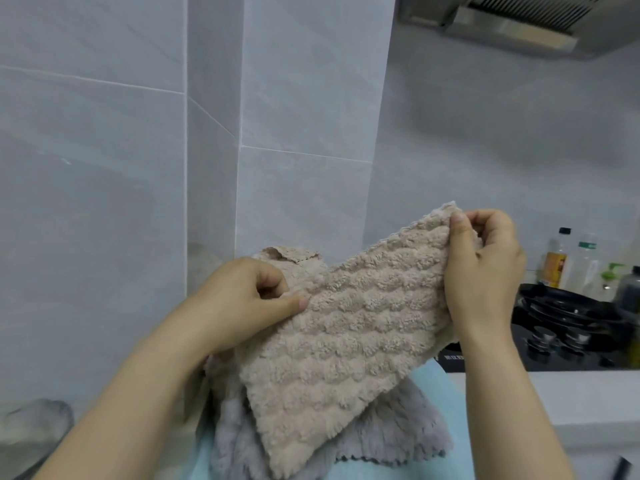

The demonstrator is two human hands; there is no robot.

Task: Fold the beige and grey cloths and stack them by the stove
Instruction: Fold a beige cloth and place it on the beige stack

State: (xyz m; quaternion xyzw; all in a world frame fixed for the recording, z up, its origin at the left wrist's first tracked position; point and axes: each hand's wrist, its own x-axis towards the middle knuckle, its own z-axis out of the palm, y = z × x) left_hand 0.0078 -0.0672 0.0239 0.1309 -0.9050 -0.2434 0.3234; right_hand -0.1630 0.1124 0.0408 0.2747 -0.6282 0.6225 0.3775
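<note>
Forearms first, both reaching in from the near edge, and between them the grey cloth (398, 434) is lying rumpled on a pale blue surface (446, 386), its scalloped hem pointing near and right. Above it the beige cloth (346, 334) is hanging in the air, stretched on a slant, low at the near left and high at the far right, its wavy pile facing the camera. Its lower corner is draping over the grey cloth, though whether the two are touching is hard to tell.

The left hand (242, 303) is pinching the cloth's left edge, thumb pressing on the front and fingers curled behind. The right hand (485, 271) is gripping the high far-right corner, thumb lying flat down the front face and fingers folded round the back. A second beige flap (287, 254) is peeking out beyond the left hand; I cannot tell whether it belongs to the same cloth.

Over on the right, the black stove (571, 351) is sitting in the white worktop (571, 400), carrying a dark pan (571, 306), with bottles (557, 261) standing beyond it against the tiled wall (104, 168). An extractor hood (519, 26) is hanging at the far top right. At the near left something grey and blurred (34, 420) is resting.
</note>
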